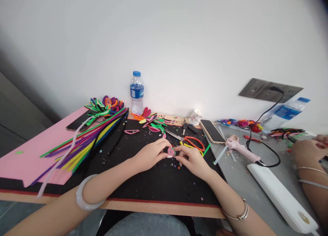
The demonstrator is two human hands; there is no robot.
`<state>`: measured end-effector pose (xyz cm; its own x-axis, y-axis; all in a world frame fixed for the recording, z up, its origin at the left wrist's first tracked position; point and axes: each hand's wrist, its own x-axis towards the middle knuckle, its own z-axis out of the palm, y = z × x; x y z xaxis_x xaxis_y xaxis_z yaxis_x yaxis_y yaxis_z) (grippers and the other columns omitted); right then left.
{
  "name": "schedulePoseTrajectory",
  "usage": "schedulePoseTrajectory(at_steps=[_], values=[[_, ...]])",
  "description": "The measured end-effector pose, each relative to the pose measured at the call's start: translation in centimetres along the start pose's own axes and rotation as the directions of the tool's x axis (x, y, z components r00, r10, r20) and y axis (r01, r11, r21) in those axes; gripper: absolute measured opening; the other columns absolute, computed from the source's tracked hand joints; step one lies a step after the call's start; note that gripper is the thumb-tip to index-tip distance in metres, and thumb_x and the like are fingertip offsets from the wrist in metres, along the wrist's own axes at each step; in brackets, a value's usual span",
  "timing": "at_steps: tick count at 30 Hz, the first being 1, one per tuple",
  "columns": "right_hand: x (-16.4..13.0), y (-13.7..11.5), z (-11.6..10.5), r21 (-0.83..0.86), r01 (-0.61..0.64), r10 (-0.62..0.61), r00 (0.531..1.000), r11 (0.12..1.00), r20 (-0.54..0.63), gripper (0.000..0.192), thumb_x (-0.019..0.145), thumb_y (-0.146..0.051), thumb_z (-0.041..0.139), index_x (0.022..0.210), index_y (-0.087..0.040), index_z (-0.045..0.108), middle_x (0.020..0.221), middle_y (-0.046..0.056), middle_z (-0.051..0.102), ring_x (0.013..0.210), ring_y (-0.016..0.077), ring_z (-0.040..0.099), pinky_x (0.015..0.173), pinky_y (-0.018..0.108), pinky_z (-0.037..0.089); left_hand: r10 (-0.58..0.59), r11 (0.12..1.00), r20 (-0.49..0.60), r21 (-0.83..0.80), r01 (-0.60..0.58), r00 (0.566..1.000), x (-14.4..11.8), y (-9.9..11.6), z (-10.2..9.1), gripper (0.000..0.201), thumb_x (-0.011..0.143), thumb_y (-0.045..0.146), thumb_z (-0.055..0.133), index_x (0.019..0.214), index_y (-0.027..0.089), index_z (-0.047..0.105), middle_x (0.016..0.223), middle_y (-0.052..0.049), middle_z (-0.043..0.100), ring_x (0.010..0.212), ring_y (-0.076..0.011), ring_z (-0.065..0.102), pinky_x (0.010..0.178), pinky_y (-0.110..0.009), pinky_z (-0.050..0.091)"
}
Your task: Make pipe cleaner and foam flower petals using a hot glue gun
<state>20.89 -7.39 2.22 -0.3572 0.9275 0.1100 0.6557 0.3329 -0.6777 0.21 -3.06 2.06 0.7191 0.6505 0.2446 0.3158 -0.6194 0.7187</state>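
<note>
A small round pink and green piece (171, 151), looking like coiled pipe cleaner, is pinched between both my hands above the black mat (153, 188). My left hand (151, 153) has its thumb and forefinger closed on the piece's left side. From the right, my right hand (193, 161) grips it with fingertips, the other fingers curled in. Just beyond my hands lie scissors with orange handles (196, 142) and bent green and pink pipe-cleaner shapes (156, 127). A flat pink loop (131, 131) rests farther left.
Long colored pipe cleaners (89, 140) spread across pink board (20, 157) at left. A water bottle (137, 94) and paper cup (195, 116) stand by the wall. To the right are a phone (212, 132), glue gun (242, 149), white power strip (279, 195) and another person's hand (310, 150).
</note>
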Motion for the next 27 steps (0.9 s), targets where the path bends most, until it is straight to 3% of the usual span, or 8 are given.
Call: schedulePoseTrajectory(at_steps=[27], values=[[-0.06,-0.12,0.00,-0.004,-0.008,0.008,1.000,1.000,-0.020,0.019,0.084,-0.026,0.055,0.101,-0.018,0.058,0.056,-0.005,0.056,0.050,0.0101,0.048,0.054,0.020,0.038,-0.041,0.999,0.009,0.021,0.041,0.999,0.00,0.10,-0.05,0.021,0.086,0.026,0.049,0.105,0.022,0.055,0.099,-0.003,0.057,0.076,-0.0143,0.055,0.067,-0.024,0.043]])
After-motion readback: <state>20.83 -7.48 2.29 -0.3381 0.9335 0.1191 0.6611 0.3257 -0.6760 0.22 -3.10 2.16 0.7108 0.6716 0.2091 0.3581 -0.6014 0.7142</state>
